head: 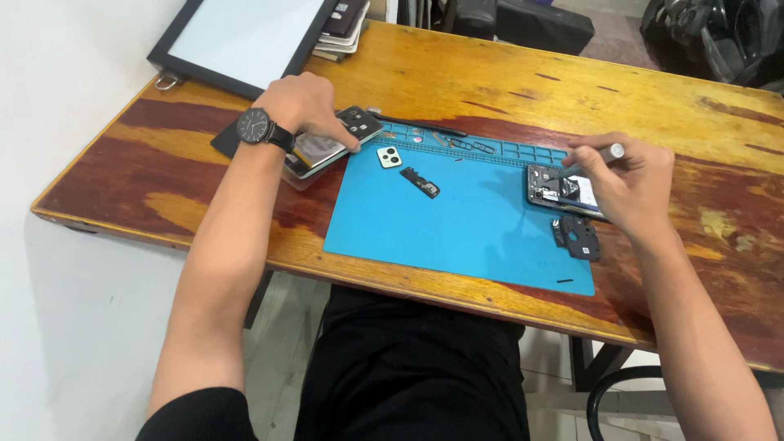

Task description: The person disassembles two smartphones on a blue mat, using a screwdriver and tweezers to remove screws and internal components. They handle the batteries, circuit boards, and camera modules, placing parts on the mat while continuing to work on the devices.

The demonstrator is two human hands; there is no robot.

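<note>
My left hand (306, 106), with a black wristwatch on the wrist, rests on an opened phone (331, 143) lying at the left edge of the blue work mat (474, 220). My right hand (625, 180) grips a thin grey-handled tool (600, 155), its tip down on a second opened phone (559, 189) at the mat's right side. A black inner cover plate (578, 237) lies just below that phone. On the mat sit a small white camera cover (389, 157) and a small black part (420, 182).
The mat lies on a worn wooden table (506, 82). A black-framed white panel (245, 37) leans at the far left with stacked items behind it. Small parts fill the mat's top compartments (482, 147). Dark bags stand behind the table. A chair edge (608, 392) shows below right.
</note>
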